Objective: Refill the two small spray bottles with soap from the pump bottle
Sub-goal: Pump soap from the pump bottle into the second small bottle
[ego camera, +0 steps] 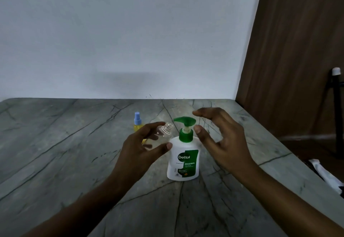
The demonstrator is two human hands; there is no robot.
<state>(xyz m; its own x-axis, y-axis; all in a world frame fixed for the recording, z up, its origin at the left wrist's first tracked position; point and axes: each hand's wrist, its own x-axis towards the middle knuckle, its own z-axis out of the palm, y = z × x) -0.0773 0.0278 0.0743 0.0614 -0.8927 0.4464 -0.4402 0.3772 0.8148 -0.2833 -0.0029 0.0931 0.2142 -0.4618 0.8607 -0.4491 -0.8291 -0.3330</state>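
Dettol pump bottle (183, 162): white, green pump head (184, 121), upright on the grey veined desk (55, 143). Clear small spray bottle (164, 130): uncapped, tilted, threaded neck just left of the pump bottle's nozzle; contact cannot be told. Left grip (141, 148): fingers and thumb curled round the clear bottle's body. Right grip (223, 140): wide open, fingers spread, holding nothing, just right of the pump head. Yellow spray bottle (137, 123): blue-capped, upright, behind and left of the pump bottle.

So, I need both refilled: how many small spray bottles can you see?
2. The left hand holds a clear uncapped bottle; a yellow bottle with a blue sprayer stands on the table behind that hand.
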